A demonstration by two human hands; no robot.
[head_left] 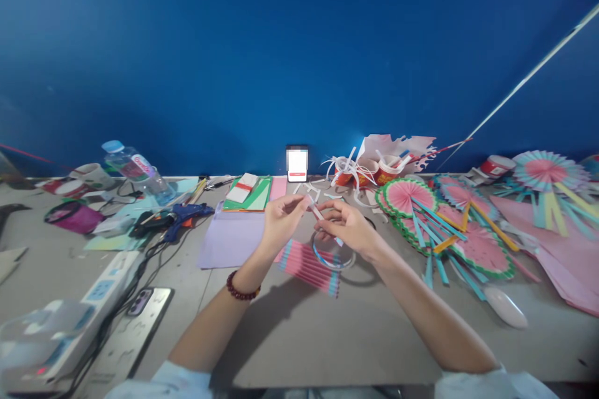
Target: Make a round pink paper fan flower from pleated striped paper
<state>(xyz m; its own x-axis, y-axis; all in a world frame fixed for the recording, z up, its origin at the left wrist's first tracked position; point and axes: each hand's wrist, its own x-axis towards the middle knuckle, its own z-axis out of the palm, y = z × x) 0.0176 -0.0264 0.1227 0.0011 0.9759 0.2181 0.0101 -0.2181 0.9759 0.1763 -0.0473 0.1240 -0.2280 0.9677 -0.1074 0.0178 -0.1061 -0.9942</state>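
Note:
Above the middle of the table, my left hand (284, 219) is closed in a pinch at the upper end of a narrow whitish strip, which looks like tape (317, 212). My right hand (349, 227) has its fingers closed on the strip's lower part. A thin ring, seemingly a nearly used tape roll (346, 264), hangs below my right fingers. Under both hands lies an accordion-folded pink and blue paper (311, 267), pleats running lengthwise. Its upper part is partly hidden by the hands and ring.
Lilac paper (231, 240) lies left, near a blue glue gun (187, 215) and a tilted bottle (140, 171). A power strip (96, 299) and phone (143, 324) sit front left. Watermelon-patterned paper fans (486, 249), a white computer mouse (505, 307) and pink paper (538, 243) occupy the right.

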